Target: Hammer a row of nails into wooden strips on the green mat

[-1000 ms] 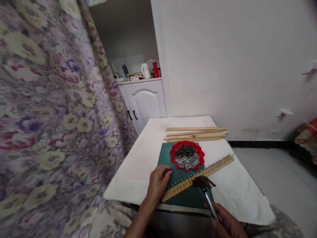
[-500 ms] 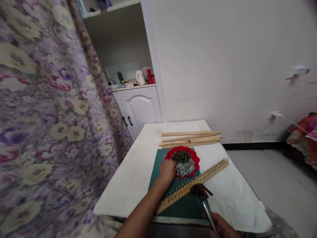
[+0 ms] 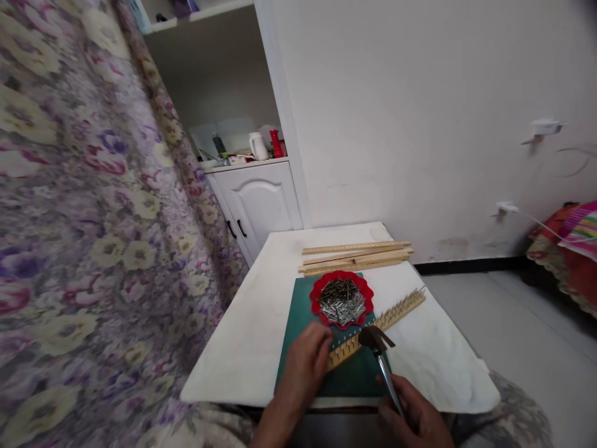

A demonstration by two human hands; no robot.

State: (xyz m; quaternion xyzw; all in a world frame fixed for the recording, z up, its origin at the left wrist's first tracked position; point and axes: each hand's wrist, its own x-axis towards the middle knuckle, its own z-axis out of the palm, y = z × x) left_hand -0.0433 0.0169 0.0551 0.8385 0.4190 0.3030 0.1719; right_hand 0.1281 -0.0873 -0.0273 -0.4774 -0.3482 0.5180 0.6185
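The fingers (image 3: 408, 392) of the right hand (image 3: 416, 415) were closed around the shiny metal handle of a claw hammer (image 3: 381, 362), its dark head lying over a pale wooden strip (image 3: 395, 316). The fingers of the left hand (image 3: 304, 359) were curled at the strip's near end; whether a nail was pinched there could not be told. The strip was set slantwise across a smooth green mat (image 3: 298, 323), its far end beyond the mat's edge. Slender nails already stood in rows along its visible length; the near end was hidden. Much remained unused: loose nails (image 3: 342, 306), bronze-toned and silvery, were heaped in a red bowl (image 3: 316, 291) with a scalloped rim, and several straight-edged lengths of wood (image 3: 357, 257) were laid across the back of the desk (image 3: 242, 330), which was covered in soft white cloth.
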